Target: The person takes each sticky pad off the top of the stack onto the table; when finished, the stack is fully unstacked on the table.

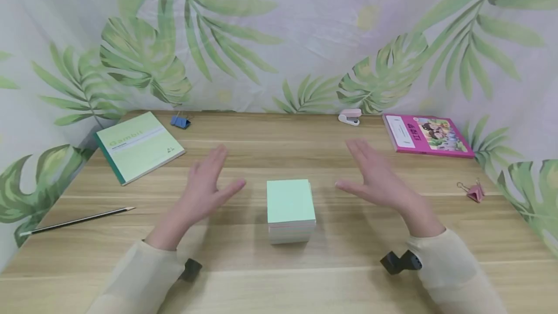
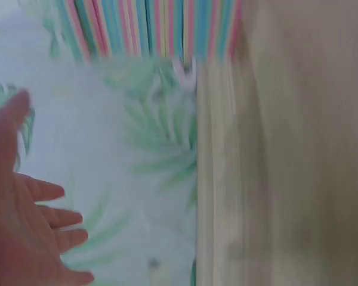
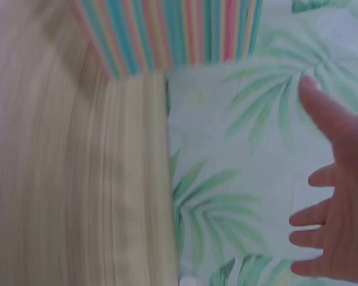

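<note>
A block of stacked note paper (image 1: 290, 201) with a pale green top sheet stands on the wooden table in front of me. Both wrist views show its sides striped in pink, blue and yellow, in the left one (image 2: 155, 27) and the right one (image 3: 173, 33). To its left, apart from it, my left hand (image 1: 203, 190) hovers with fingers extended and thumb spread toward the block. My right hand (image 1: 381, 183) mirrors this on the other side, its thumb also pointing inward. Neither hand touches anything.
Farther left lie a green notebook (image 1: 141, 147), a blue binder clip (image 1: 180, 121) and a pencil (image 1: 80, 220). At the right are a pink-and-white stapler (image 1: 350, 117), a pink book (image 1: 429, 134) and a pink binder clip (image 1: 474, 192). A leaf-patterned cloth (image 1: 305, 38) hangs behind the table.
</note>
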Demonstrator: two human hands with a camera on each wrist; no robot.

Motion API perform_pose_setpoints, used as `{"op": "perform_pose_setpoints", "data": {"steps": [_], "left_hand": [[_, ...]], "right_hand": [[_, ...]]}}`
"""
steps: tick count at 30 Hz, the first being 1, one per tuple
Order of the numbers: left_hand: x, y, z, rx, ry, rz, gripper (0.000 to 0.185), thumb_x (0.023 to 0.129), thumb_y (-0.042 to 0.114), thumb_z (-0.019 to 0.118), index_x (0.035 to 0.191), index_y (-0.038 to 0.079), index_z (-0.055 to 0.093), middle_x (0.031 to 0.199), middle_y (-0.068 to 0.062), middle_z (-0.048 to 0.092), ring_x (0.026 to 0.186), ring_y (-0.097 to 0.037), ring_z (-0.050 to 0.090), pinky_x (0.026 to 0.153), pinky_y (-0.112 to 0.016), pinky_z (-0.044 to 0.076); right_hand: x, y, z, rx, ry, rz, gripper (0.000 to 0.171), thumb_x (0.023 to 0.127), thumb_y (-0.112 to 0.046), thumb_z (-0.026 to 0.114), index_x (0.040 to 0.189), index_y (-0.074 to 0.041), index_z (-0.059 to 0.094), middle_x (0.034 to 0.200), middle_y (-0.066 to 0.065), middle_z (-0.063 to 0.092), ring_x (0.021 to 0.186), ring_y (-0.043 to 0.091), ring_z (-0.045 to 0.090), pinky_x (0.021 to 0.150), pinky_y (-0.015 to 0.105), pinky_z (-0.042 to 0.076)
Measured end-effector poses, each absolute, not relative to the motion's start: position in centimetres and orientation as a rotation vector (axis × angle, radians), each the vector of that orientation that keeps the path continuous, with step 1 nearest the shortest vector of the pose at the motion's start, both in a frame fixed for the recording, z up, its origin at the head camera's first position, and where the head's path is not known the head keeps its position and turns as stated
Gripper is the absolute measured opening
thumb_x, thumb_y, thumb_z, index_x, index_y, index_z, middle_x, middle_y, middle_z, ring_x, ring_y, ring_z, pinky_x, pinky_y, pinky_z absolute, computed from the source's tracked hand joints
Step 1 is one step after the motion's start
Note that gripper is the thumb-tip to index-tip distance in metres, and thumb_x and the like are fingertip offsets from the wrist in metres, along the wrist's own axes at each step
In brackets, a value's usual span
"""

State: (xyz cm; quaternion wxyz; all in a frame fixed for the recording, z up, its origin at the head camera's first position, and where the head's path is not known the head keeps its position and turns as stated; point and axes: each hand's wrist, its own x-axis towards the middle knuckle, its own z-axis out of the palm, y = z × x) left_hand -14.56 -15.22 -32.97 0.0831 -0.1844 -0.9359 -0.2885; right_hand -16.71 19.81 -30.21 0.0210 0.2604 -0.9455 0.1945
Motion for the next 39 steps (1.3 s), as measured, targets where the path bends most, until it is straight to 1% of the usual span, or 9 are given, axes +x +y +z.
{"op": "perform_pose_setpoints", "data": {"steps": [5,8,12,16,19,23,29,34,39], "left_hand": [[-12.4,-12.9,-33.1,-0.728,-2.724,-1.335,0.068,0.083,0.034,0.055,0.137,0.01,0.021,0.139,-0.011,0.02,0.125,-0.029,0.016,0.098,-0.051,0.015],[-11.6,-11.9,-33.6,-0.761,-2.722,-1.532,0.075,0.077,0.034,0.064,0.137,0.019,0.021,0.14,-0.004,0.021,0.125,-0.026,0.017,0.097,-0.051,0.017],[-11.1,-10.9,-34.6,-0.808,-2.699,-1.725,0.092,0.066,0.031,0.074,0.138,0.022,0.017,0.138,-0.003,0.023,0.124,-0.019,0.02,0.098,-0.045,0.019],[-11.1,-10.3,-36.0,-0.779,-2.58,-2.024,0.104,0.063,0.02,0.078,0.139,0.023,0.006,0.138,-0.009,0.022,0.124,-0.018,0.022,0.099,-0.037,0.021],[-11.2,-10.1,-36.9,-0.735,-2.497,-2.157,0.105,0.063,0.014,0.077,0.138,0.025,0.004,0.137,-0.008,0.023,0.124,-0.018,0.022,0.098,-0.039,0.023],[-11.6,-9.9,-38.0,-0.76,-2.435,-2.199,0.098,0.066,0.01,0.075,0.138,0.019,0.01,0.135,-0.007,0.028,0.123,-0.018,0.024,0.097,-0.041,0.025],[-11.9,-9.9,-39.1,-0.843,-2.361,-2.297,0.088,0.067,0.006,0.074,0.136,0.015,0.021,0.135,-0.008,0.027,0.122,-0.022,0.026,0.096,-0.034,0.029],[-11.9,-10.0,-39.4,-0.823,-2.353,-2.337,0.088,0.067,0.005,0.073,0.136,0.016,0.021,0.135,-0.011,0.025,0.119,-0.028,0.032,0.094,-0.034,0.031],[-11.7,-10.0,-38.9,-0.8,-2.356,-2.358,0.088,0.067,0.003,0.072,0.137,0.013,0.019,0.135,-0.013,0.024,0.117,-0.031,0.034,0.094,-0.035,0.031]], "right_hand": [[-14.8,17.4,-30.2,1.073,-2.815,1.001,0.085,0.077,-0.04,0.062,0.138,-0.007,0.012,0.14,0.012,0.017,0.125,0.026,0.018,0.099,0.044,0.018],[-14.4,16.2,-31.1,1.244,-2.743,1.203,0.087,0.074,-0.042,0.063,0.138,-0.008,0.014,0.139,0.009,0.022,0.123,0.024,0.024,0.097,0.042,0.025],[-14.3,15.2,-32.5,1.369,-2.688,1.416,0.092,0.069,-0.04,0.069,0.137,-0.009,0.016,0.137,0.003,0.026,0.121,0.018,0.028,0.095,0.042,0.029],[-14.2,14.7,-33.2,1.346,-2.675,1.538,0.094,0.066,-0.026,0.076,0.137,-0.011,0.016,0.134,0.006,0.029,0.118,0.02,0.031,0.094,0.044,0.03],[-14.2,14.6,-33.4,1.285,-2.691,1.588,0.091,0.066,-0.019,0.075,0.137,-0.01,0.018,0.133,0.01,0.03,0.117,0.024,0.033,0.094,0.043,0.03],[-14.2,14.7,-33.7,1.214,-2.724,1.654,0.084,0.068,-0.016,0.074,0.135,-0.007,0.022,0.132,0.01,0.032,0.117,0.024,0.034,0.095,0.04,0.03],[-14.2,15.2,-34.1,1.162,-2.703,1.798,0.079,0.069,-0.012,0.073,0.131,-0.006,0.025,0.128,0.009,0.036,0.117,0.022,0.035,0.097,0.037,0.028],[-14.4,16.5,-34.4,1.137,-2.628,1.974,0.078,0.07,-0.005,0.071,0.131,-0.002,0.024,0.126,0.014,0.039,0.116,0.023,0.037,0.096,0.032,0.029],[-15.2,18.3,-34.3,1.106,-2.459,2.348,0.079,0.07,0.009,0.064,0.132,0.002,0.016,0.12,0.021,0.044,0.109,0.027,0.044,0.089,0.033,0.038]]}}
